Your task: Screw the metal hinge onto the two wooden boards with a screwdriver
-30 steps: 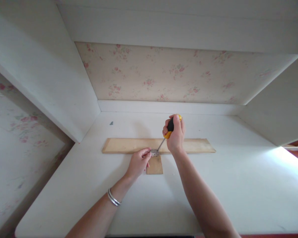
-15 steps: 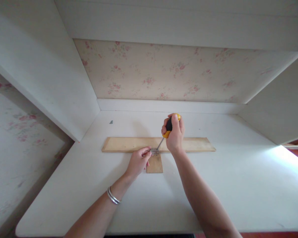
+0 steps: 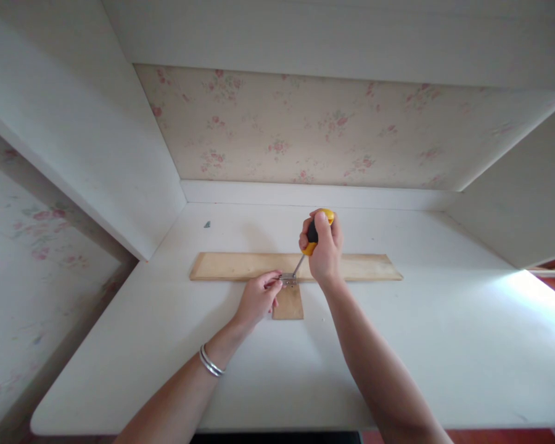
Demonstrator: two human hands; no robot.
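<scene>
- White surface of the desk carries everything; compared with one second ago nothing on it has shifted, only the whole view sits a little lower in the picture, so the head has tilted, not the work.
- The long wooden board lies flat across the desk, in the same place as before, and the small wooden piece stands out from its near edge toward the person, the two making a T shape.
- The right hand is closed as a fist around the yellow and black screwdriver; it has stayed in the same grip and almost the same tilt through the last second, so the driving is in my judgement not finished.
- The left hand keeps its fingertips pinched at the left end of the metal hinge, holding it down; the fingers are bent together, not spread.
- The hinge sits where the two wooden parts meet, just right of the left fingertips, and the screwdriver tip comes down on it from the upper right.
- A small dark speck lies well apart, near the back left corner.
</scene>
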